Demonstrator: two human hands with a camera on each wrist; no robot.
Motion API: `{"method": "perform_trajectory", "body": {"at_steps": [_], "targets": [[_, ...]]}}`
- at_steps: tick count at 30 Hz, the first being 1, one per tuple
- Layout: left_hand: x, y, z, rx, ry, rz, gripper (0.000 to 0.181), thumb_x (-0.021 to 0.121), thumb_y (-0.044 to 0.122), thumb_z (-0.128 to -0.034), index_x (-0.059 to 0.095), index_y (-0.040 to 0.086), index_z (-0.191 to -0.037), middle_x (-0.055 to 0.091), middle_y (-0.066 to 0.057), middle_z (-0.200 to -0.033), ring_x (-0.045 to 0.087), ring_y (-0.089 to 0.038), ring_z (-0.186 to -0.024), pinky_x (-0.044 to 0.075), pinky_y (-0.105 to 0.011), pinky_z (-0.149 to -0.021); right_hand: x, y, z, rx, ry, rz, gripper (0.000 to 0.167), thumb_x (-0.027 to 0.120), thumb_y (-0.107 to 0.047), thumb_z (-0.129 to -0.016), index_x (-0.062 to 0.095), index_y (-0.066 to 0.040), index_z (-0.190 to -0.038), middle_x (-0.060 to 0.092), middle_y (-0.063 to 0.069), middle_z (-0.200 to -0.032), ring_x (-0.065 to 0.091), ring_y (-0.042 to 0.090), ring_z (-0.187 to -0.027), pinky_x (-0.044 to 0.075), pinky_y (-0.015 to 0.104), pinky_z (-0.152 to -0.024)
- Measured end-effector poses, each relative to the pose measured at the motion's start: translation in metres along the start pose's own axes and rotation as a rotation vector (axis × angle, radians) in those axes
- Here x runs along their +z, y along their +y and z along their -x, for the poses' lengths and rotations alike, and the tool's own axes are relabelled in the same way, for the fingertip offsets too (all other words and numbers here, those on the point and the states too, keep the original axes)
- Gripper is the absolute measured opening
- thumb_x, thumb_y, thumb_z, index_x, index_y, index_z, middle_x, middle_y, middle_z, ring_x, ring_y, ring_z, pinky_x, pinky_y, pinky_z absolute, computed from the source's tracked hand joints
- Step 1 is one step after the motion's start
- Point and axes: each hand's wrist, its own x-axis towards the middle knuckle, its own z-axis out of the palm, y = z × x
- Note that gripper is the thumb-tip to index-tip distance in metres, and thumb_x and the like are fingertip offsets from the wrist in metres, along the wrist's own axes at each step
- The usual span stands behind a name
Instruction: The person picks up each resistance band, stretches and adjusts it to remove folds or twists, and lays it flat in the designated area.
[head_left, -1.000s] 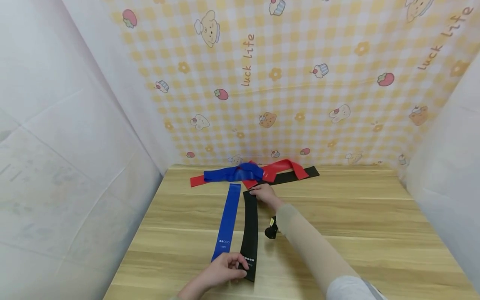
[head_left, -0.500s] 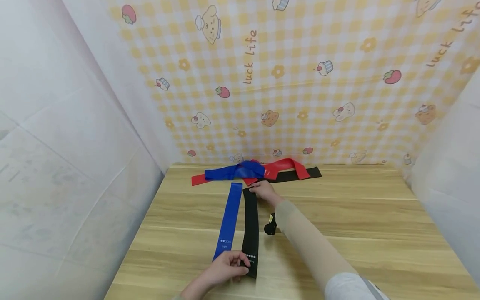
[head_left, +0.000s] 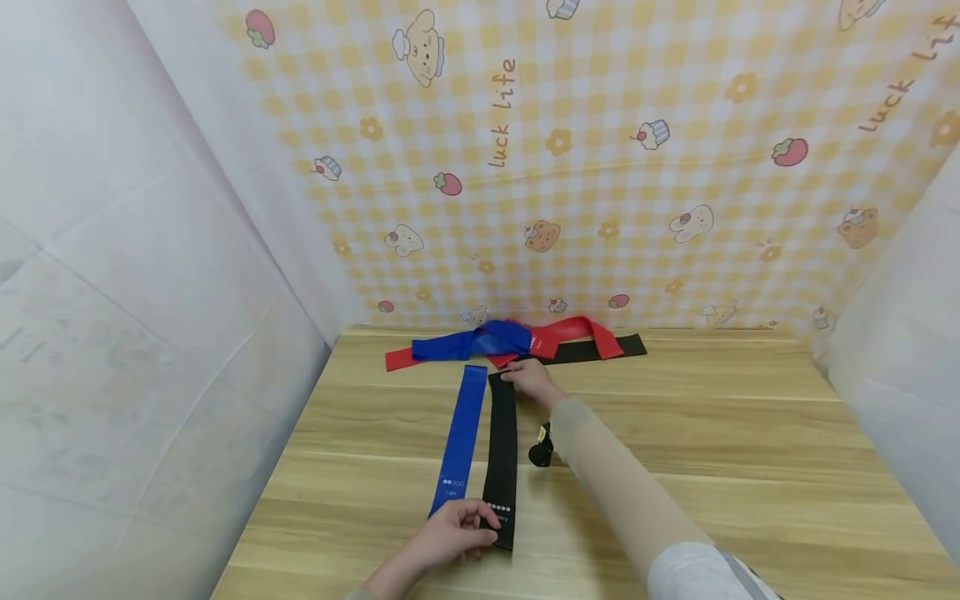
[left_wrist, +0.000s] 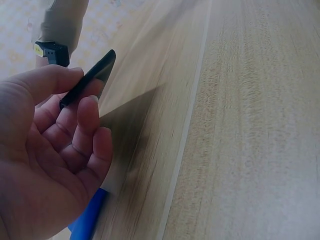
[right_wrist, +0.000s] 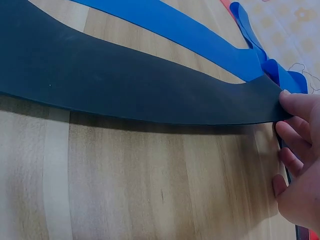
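Fingers of my L hand pinch blk band at near end, R hand pinches far end; blue band beside it on tbl.

Looks like a small screened-off tabletop nook; home vs. studio, can't tell. Wood-grain table runs from 6 o'clock up to a yellow/wht checked cloth at 12, w/ cartoon animals, strawberries & "luck life" lettering. Pale creased sheet at 9, 2nd pale sheet at 3, i.e. tbl walled on 3 sides.
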Motion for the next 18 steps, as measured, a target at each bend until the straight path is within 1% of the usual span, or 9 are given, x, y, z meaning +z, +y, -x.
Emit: {"method": "perform_trajectory", "body": {"at_steps": [5,8,15,18], "targets": [[-0.0005,-0.0002,-0.001,-0.021,0.016,0.004,0.012,0.07,0.007,-0.0861,0.068,0.0,-0.095,0.055,0.002,-0.064,0.053,-0.012,-0.056,0.048,-0.022,-0.053,-0.0031,0.0002,-0.0003,-0.005,-0.007,0.016,0.038,0.066,-0.018,-0.093,0.063,0.002,-0.125,0.058,0.015,-0.133,0.048,0.029,-0.128,0.04,0.041,-0.103],[-0.0005,-0.0009,-0.0014,-0.022,0.024,-0.004,0.012,0.07,0.005,-0.0862,0.068,-0.002,-0.096,0.055,0.002,-0.065,0.051,-0.011,-0.057,0.049,-0.023,-0.054,-0.0042,-0.0001,-0.0001,-0.011,-0.012,0.024,0.038,0.066,-0.018,-0.093,0.063,0.002,-0.125,0.057,0.015,-0.134,0.047,0.029,-0.128,0.041,0.041,-0.102],[-0.0021,-0.0048,-0.0008,-0.048,0.049,-0.037,0.01,0.07,0.005,-0.0856,0.069,-0.001,-0.094,0.053,0.002,-0.062,0.05,-0.011,-0.055,0.049,-0.023,-0.053,-0.0052,0.0007,-0.0019,-0.011,-0.018,0.029,0.037,0.066,-0.018,-0.093,0.064,0.001,-0.125,0.056,0.016,-0.134,0.049,0.029,-0.125,0.043,0.042,-0.101],[-0.0029,-0.0057,0.0,-0.056,0.055,-0.055,0.01,0.071,0.006,-0.0847,0.069,0.0,-0.092,0.053,0.002,-0.06,0.052,-0.011,-0.054,0.048,-0.022,-0.052,-0.0052,0.0034,-0.0051,-0.025,-0.025,0.043,0.037,0.068,-0.019,-0.091,0.066,0.001,-0.122,0.057,0.015,-0.133,0.052,0.029,-0.122,0.045,0.041,-0.097]]}}
